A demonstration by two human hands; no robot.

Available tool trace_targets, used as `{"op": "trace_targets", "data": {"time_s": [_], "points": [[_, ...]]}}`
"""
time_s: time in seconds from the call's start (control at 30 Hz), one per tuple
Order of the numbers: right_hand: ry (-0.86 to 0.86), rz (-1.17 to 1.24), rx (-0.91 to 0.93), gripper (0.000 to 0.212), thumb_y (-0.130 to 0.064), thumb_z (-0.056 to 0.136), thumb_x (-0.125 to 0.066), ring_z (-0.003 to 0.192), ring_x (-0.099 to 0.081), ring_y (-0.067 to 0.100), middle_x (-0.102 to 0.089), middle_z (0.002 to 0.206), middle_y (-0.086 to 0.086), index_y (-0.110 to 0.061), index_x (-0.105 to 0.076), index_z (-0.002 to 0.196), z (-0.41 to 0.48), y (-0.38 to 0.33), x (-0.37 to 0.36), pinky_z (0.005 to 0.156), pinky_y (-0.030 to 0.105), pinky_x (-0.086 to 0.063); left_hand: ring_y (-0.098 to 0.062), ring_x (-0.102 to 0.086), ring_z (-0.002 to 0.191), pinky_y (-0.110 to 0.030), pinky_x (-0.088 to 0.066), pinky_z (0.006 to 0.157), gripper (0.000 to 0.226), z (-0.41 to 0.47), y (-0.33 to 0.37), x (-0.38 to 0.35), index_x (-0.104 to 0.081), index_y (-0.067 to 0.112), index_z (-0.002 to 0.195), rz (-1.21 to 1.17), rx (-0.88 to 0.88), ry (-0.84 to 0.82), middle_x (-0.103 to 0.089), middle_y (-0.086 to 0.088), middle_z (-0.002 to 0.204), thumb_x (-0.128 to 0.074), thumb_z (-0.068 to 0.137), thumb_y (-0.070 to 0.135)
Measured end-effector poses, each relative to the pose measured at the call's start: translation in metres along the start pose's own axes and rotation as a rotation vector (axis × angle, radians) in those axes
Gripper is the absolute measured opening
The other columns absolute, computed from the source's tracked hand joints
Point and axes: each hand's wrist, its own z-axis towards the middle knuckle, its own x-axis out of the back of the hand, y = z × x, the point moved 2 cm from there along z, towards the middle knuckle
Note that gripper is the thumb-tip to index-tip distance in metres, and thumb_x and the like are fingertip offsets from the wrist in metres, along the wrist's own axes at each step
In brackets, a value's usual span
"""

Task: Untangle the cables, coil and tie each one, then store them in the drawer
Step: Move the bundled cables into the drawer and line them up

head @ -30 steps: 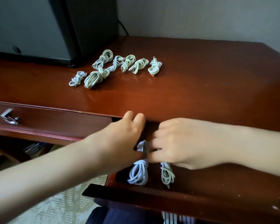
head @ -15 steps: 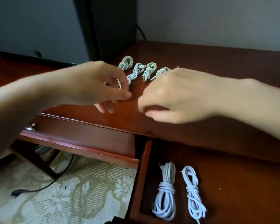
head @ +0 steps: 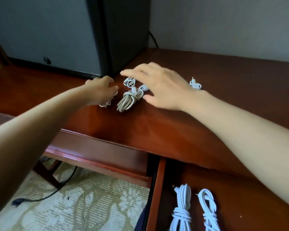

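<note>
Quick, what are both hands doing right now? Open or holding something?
Left hand: curled on a small coil.
Right hand: open, holding nothing.

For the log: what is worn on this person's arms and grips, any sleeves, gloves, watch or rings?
Nothing worn shows. The left grip and right grip are bare, with no gloves or visible rings, though the left one is blurred. The left forearm and right forearm are bare to the frame edge: no sleeves, watch or bracelet.
</note>
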Motion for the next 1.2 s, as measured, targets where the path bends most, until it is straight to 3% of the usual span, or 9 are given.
{"op": "trace_targets", "data": {"time_s": [0.1, 0.17, 0.27, 0.4, 0.53, 0.83, 0.9, 1.03, 1.2], "points": [[-0.092, 0.052, -0.001, 0.083, 0.002, 0.080, -0.053, 0.138, -0.027, 0.021, -0.029, 0.152, 0.001, -0.029, -0.020, 0.151, 0.000, -0.009, -0.019, 0.106, 0.040, -0.036, -0.038, -0.022, 0.137, -0.046, -0.020, 0.111, 0.044, 0.005, 0.003, -0.014, -0.033, 0.019, 0.145, 0.319, -0.051, -0.094, -0.029, -0.015, 0.150, -0.025, 0.103, 0.028], [-0.170, 0.080, -0.033, 0.083, 0.003, 0.083, -0.046, 0.145, -0.011, 0.018, -0.015, 0.159, 0.000, -0.028, -0.012, 0.153, 0.000, -0.013, -0.031, 0.114, 0.040, -0.025, -0.037, -0.023, 0.136, -0.051, -0.022, 0.111, 0.046, 0.013, 0.000, -0.021, -0.036, 0.025, 0.143, 0.332, -0.068, -0.111, -0.032, -0.011, 0.148, -0.027, 0.098, 0.025], [-0.232, 0.121, -0.078, 0.073, -0.002, 0.091, -0.041, 0.147, -0.004, 0.015, -0.010, 0.161, -0.002, -0.022, -0.009, 0.153, 0.001, -0.013, -0.040, 0.117, 0.037, -0.020, -0.033, -0.027, 0.132, -0.044, -0.025, 0.109, 0.039, 0.012, 0.004, -0.021, -0.044, 0.016, 0.137, 0.304, -0.075, -0.049, -0.039, -0.012, 0.140, -0.033, 0.100, 0.015], [-0.204, 0.122, -0.082, 0.061, -0.001, 0.094, -0.042, 0.144, -0.017, 0.018, -0.027, 0.155, 0.000, -0.017, -0.024, 0.150, 0.000, -0.013, -0.036, 0.112, 0.037, -0.028, -0.036, -0.031, 0.130, -0.036, -0.028, 0.104, 0.037, 0.008, 0.007, -0.016, -0.047, 0.012, 0.137, 0.216, -0.097, 0.049, -0.039, -0.020, 0.139, -0.040, 0.101, 0.020], [-0.125, 0.082, -0.064, 0.059, 0.006, 0.089, -0.041, 0.128, -0.039, 0.027, -0.045, 0.140, 0.003, -0.018, -0.038, 0.143, -0.004, -0.021, -0.030, 0.101, 0.044, -0.038, -0.030, -0.047, 0.122, -0.034, -0.040, 0.095, 0.034, 0.006, 0.003, -0.010, -0.057, 0.011, 0.129, 0.149, -0.155, 0.067, -0.056, -0.016, 0.128, -0.053, 0.095, 0.013], [-0.051, -0.058, -0.028, 0.051, -0.003, 0.095, -0.041, 0.123, -0.043, 0.030, -0.049, 0.134, 0.007, -0.026, -0.043, 0.140, -0.022, -0.025, -0.029, 0.097, 0.042, -0.035, -0.020, -0.063, 0.089, -0.020, -0.046, 0.059, 0.020, -0.018, 0.015, -0.003, -0.073, 0.016, 0.103, -0.089, -0.150, 0.099, -0.069, -0.007, 0.104, -0.067, 0.085, 0.008], [-0.049, -0.088, -0.004, 0.050, -0.004, 0.096, -0.040, 0.124, -0.044, 0.031, -0.048, 0.135, 0.008, -0.028, -0.043, 0.140, -0.029, -0.026, -0.025, 0.099, 0.042, -0.035, -0.016, -0.059, 0.084, -0.021, -0.044, 0.064, 0.021, -0.027, 0.022, -0.004, -0.073, 0.015, 0.103, -0.094, -0.180, 0.102, -0.067, -0.005, 0.098, -0.065, 0.086, 0.007], [-0.174, -0.126, 0.087, 0.056, -0.002, 0.095, -0.038, 0.117, -0.046, 0.027, -0.047, 0.131, 0.004, -0.032, -0.035, 0.143, -0.047, -0.028, -0.004, 0.098, 0.039, -0.036, -0.011, -0.058, 0.089, -0.018, -0.041, 0.074, 0.022, -0.053, 0.038, -0.007, -0.074, 0.015, 0.102, -0.073, -0.277, 0.082, -0.070, -0.003, 0.097, -0.071, 0.080, 0.011], [-0.350, -0.172, 0.192, 0.049, -0.006, 0.094, -0.039, 0.108, -0.048, 0.023, -0.049, 0.122, -0.003, -0.034, -0.040, 0.134, -0.084, -0.034, 0.032, 0.090, 0.037, -0.040, -0.005, -0.063, 0.060, -0.013, -0.050, 0.052, 0.017, -0.090, 0.056, -0.017, -0.076, 0.017, 0.092, -0.211, -0.299, -0.048, -0.070, 0.000, 0.084, -0.073, 0.077, 0.008]]}}
